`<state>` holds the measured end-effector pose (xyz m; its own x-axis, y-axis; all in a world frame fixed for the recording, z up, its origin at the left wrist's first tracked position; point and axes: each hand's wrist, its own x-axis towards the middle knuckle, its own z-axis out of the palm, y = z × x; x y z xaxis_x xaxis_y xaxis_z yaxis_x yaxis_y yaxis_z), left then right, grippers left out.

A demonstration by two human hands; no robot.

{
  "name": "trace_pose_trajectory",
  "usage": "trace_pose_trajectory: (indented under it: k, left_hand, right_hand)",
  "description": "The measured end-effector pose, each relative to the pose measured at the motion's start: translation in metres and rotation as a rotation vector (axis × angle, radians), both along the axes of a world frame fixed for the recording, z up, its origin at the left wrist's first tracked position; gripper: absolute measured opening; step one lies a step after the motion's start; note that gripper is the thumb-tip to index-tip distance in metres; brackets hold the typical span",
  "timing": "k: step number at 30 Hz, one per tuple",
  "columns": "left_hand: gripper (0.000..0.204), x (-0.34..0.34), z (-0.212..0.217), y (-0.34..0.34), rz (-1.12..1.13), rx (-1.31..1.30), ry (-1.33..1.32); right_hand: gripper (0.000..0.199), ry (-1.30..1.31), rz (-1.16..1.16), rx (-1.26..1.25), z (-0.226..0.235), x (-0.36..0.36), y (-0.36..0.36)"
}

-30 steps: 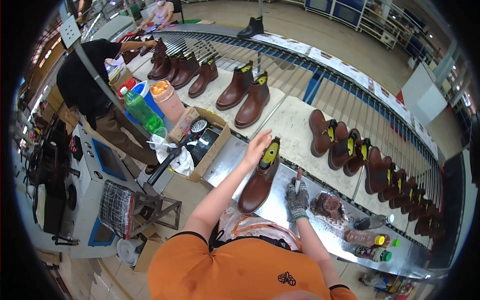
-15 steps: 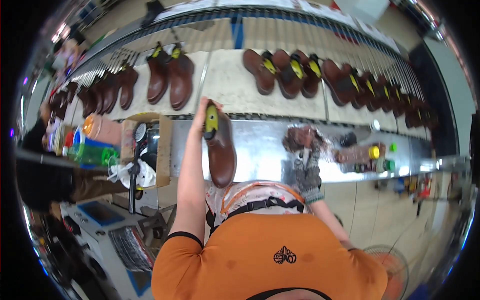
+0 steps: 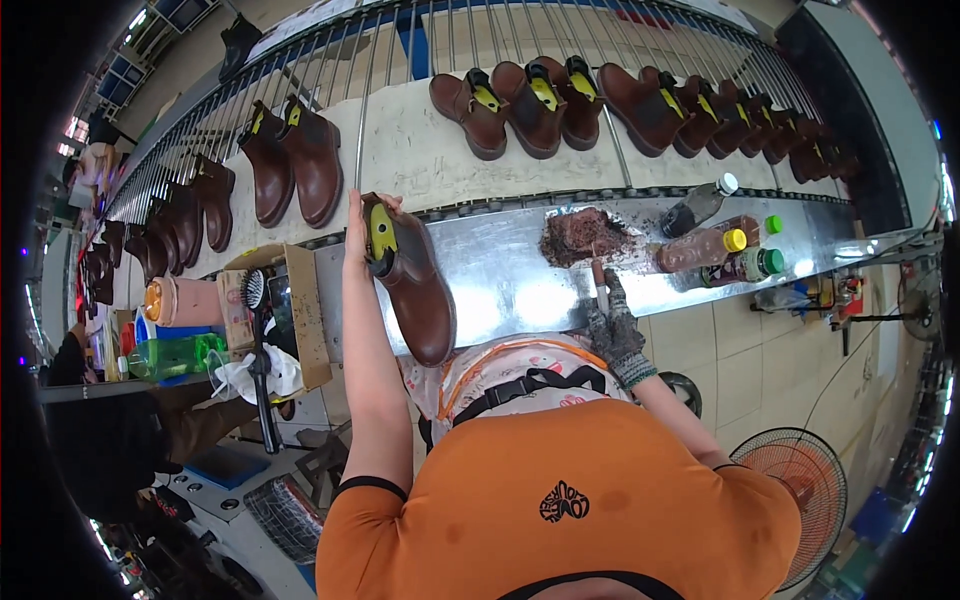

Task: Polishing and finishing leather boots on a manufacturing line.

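My left hand (image 3: 378, 208) is closed around the top of a brown leather ankle boot (image 3: 417, 300). The boot hangs over the metal bench's near edge, toe toward me, its yellow lining showing. On my right hand (image 3: 618, 335) is a dirty grey knitted glove. Its fingers close on a slim stick-like tool (image 3: 601, 287) with a brown tip and pale handle; its exact kind is unclear. Just beyond the tip, a crumbly reddish-brown lump (image 3: 585, 238) lies on the metal bench (image 3: 500, 290), dark smears around it.
Several bottles (image 3: 700, 250) with coloured caps are at the right of the bench. A cardboard box (image 3: 308, 310) at left holds a black hairbrush (image 3: 258, 350). Brown boots (image 3: 530, 112) line the pale conveyor (image 3: 400, 150) behind. A fan (image 3: 790, 500) stands at lower right.
My gloved right hand has drawn back from the brown lump toward me, the tool in it now plain to see. The boot stays in my left hand. The whole view has shifted.
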<state>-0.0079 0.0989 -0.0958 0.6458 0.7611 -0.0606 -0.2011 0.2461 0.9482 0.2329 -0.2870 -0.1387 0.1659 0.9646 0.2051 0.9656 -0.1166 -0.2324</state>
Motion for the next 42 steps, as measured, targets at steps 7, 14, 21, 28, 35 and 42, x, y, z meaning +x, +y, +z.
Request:
trace_pose_trajectory:
  k: [7,14,21,28,35,42]
  left_hand:
    - [0.073,0.0,-0.005,0.008,-0.026,-0.04,-0.01]
    - [0.067,-0.002,-0.006,0.015,-0.088,0.017,-0.068]
    - [0.056,0.007,-0.002,-0.009,0.103,-0.094,0.046]
    - [0.06,0.015,0.001,-0.01,0.058,-0.135,-0.006]
    - [0.062,0.009,-0.004,-0.005,0.033,-0.243,-0.026]
    - [0.061,0.01,-0.008,0.0,0.032,-0.19,-0.033]
  right_hand:
    - [0.064,0.662,-0.357,-0.179,0.013,-0.013,0.002]
    - [0.061,0.725,-0.498,-0.107,0.021,-0.007,0.013]
    - [0.055,1.264,-0.521,0.111,0.012,-0.016,0.009]
    - [0.059,1.355,-0.287,0.325,-0.052,0.0,0.011]
    - [0.058,1.365,-0.21,0.363,-0.025,-0.001,0.054]
    - [0.057,1.421,-0.242,0.34,-0.004,-0.008,0.063]
